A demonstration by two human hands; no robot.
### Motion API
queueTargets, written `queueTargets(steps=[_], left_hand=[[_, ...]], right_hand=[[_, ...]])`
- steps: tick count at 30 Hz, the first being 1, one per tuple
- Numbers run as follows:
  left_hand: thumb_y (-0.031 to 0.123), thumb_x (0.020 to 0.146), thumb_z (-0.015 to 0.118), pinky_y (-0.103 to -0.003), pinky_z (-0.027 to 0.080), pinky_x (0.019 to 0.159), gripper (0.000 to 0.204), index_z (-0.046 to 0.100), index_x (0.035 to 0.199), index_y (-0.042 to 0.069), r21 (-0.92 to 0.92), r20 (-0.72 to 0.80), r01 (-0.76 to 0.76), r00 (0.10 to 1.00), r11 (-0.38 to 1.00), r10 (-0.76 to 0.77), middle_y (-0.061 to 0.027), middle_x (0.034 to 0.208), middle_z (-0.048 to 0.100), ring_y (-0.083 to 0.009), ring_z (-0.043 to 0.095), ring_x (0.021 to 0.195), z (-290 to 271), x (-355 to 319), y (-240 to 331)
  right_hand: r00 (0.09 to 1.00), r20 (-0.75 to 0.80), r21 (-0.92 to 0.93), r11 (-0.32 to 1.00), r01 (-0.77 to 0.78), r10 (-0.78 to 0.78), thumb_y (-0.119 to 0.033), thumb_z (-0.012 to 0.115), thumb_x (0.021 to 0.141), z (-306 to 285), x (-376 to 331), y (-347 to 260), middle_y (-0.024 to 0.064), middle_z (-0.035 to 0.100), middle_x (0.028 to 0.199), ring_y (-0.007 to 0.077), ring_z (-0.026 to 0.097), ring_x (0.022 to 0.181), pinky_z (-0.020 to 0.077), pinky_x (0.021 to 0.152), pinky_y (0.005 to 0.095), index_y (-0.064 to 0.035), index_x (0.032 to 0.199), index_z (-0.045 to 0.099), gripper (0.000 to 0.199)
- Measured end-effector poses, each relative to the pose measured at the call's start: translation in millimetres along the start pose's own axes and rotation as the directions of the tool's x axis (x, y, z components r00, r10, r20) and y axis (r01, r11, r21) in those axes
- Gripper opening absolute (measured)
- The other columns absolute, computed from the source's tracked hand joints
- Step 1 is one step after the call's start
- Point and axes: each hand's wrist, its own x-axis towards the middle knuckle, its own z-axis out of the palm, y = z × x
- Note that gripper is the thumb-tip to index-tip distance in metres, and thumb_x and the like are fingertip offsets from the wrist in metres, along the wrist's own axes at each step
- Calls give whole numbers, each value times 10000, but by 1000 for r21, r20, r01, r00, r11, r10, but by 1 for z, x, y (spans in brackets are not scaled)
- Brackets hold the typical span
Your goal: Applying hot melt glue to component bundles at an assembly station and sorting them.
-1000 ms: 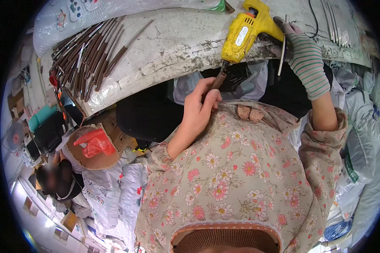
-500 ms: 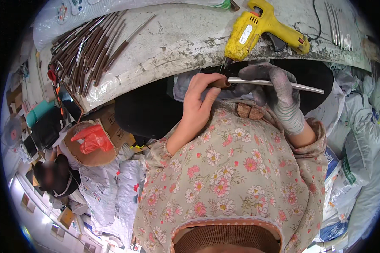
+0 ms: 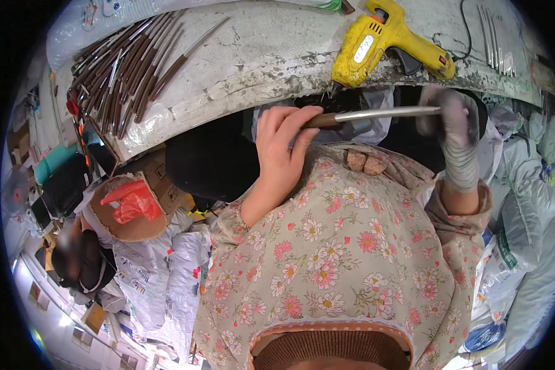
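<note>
My left hand [image 3: 282, 139] is bare and closed around the brown handle [image 3: 322, 121] of a tool whose kind I cannot make out. A slim silver metal rod [image 3: 385, 113] runs from that handle toward the right, nearly level. At its far end is my right hand [image 3: 455, 126], in a grey glove with a striped cuff. Motion smears the gloved fingers, so their grip on the rod's tip is unclear. Just beyond the tool, a yellow glue gun [image 3: 367, 52] lies on the worn white table [image 3: 259, 46], nozzle toward me.
Many similar brown-handled rods [image 3: 126, 74] are heaped on the table's left side. Bare metal rods [image 3: 492, 37] lie at the far right. Left of me stands a cardboard container [image 3: 126, 225] with a red bag [image 3: 129, 202]. White sacks [image 3: 512, 234] are piled on my right.
My right hand has moved right along the rod, from near the handle to its far end. The rod has tilted up slightly at that end; my left hand still holds the handle.
</note>
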Motion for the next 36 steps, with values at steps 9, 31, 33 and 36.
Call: queueTargets(steps=[9, 31, 33, 36], left_hand=[[122, 665, 661, -342, 381, 618, 283, 639, 948, 122, 164, 93, -121, 990, 979, 107, -45, 796, 544, -238, 505, 728, -10, 11, 14], [124, 692, 569, -329, 356, 742, 115, 603, 797, 154, 657, 560, -675, 736, 337, 381, 12, 835, 552, -169, 491, 840, 28, 185, 17], [137, 681, 590, -327, 355, 745, 122, 597, 802, 150, 617, 567, -702, 711, 357, 416, 11, 833, 553, -166, 491, 851, 27, 187, 12], [108, 645, 660, -348, 380, 741, 234, 579, 864, 116, 499, 539, -766, 641, 406, 547, -24, 848, 574, -203, 508, 844, 21, 183, 19]], right_hand=[[965, 64, 164, 951, -261, 254, -205, 649, 811, 32, -6, 38, 14, 583, 791, 67, 517, 693, 432, 625, 210, -34, 836, 556, 196], [851, -476, -856, 340, -390, -222, -347, 645, 759, -183, 107, 36, 91, 646, 929, 243, 607, 894, 460, 770, 348, -132, 1033, 603, 350], [846, -489, -869, 204, -451, -213, -362, 619, 768, -179, 114, 40, 109, 635, 955, 290, 591, 910, 457, 786, 382, -129, 1035, 596, 355], [834, -524, -847, 208, -490, -174, -376, 630, 758, -175, 108, 39, 117, 639, 931, 294, 596, 891, 458, 779, 369, -127, 1021, 600, 363]])
